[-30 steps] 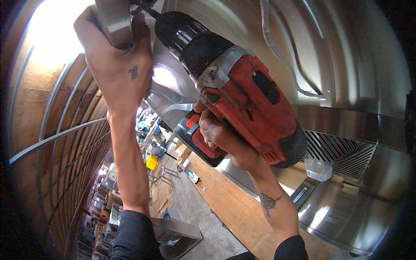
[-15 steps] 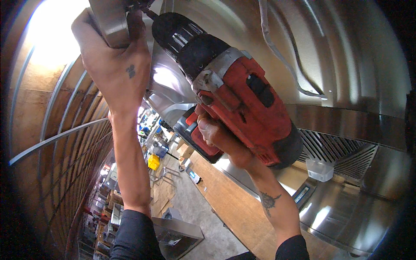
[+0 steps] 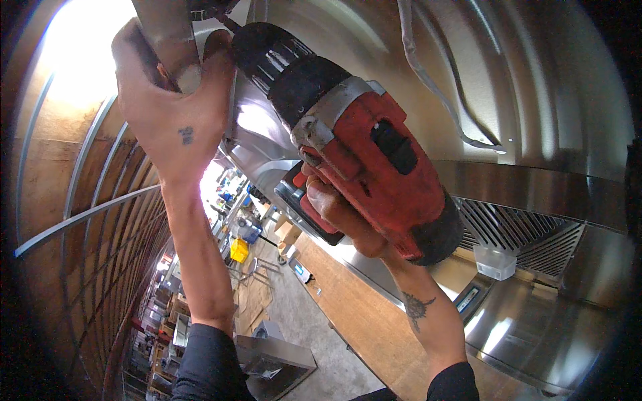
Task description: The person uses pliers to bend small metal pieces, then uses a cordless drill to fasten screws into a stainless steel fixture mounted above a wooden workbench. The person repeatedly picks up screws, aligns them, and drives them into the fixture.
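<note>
Brushed metal panelling (image 3: 542, 87) curves across the upper right of the frame, with a wooden tabletop (image 3: 344, 301) below, at lower centre. At centre, the right hand (image 3: 351, 224) wraps its fingers firmly around the handle of a red and black drill (image 3: 358, 134), whose nose points to the upper left. There, the left hand (image 3: 175, 110) has thumb and fingers on either side of a metal strip (image 3: 170, 47); whether they grip it, I cannot tell.

The hands (image 3: 177, 123) hold a red drill (image 3: 364, 150) and metal piece (image 3: 168, 40).
</note>
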Demonstrator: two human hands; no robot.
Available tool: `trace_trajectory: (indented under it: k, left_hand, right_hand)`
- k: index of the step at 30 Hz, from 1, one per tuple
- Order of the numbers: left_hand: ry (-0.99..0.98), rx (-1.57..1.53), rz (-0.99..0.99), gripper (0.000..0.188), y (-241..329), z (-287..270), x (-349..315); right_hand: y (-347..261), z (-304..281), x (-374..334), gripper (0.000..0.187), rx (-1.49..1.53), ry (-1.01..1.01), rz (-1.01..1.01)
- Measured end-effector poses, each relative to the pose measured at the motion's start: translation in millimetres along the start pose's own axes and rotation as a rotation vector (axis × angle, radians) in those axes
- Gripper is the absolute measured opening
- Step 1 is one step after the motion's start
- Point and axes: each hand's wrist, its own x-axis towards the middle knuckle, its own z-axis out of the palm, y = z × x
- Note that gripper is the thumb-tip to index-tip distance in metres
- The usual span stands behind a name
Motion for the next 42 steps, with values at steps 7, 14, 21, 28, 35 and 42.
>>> trace_trajectory:
  k: [7,14,21,28,35,42]
  left_hand:
    - [0.029,0.005,-0.024,0.043,-1.7,2.0,0.3]
    - [0.075,0.048,0.016,0.040,-7.1,6.0,1.0]
    - [0.097,0.012,0.020,0.040,-8.4,8.7,1.5]
    - [0.084,0.073,0.004,0.037,-7.0,6.2,2.3]
    - [-0.161,-0.075,-0.213,0.035,2.5,-10.5,9.7]
    - [-0.179,-0.064,-0.206,0.040,-4.0,-15.1,13.4]
  right_hand:
    - [41.0,-14.6,-2.9,0.031,-0.377,-0.031,-0.338]
    - [30.2,-2.7,-0.8,0.031,-0.242,-0.028,-0.118]
    - [30.6,-3.8,0.4,0.032,-0.236,-0.028,-0.077]
    - [30.0,1.4,-1.2,0.033,-0.220,-0.024,-0.037]
    - [28.7,1.7,-2.2,0.034,-0.261,-0.019,-0.012]
    - [27.5,-2.7,-0.8,0.033,-0.249,-0.027,-0.027]
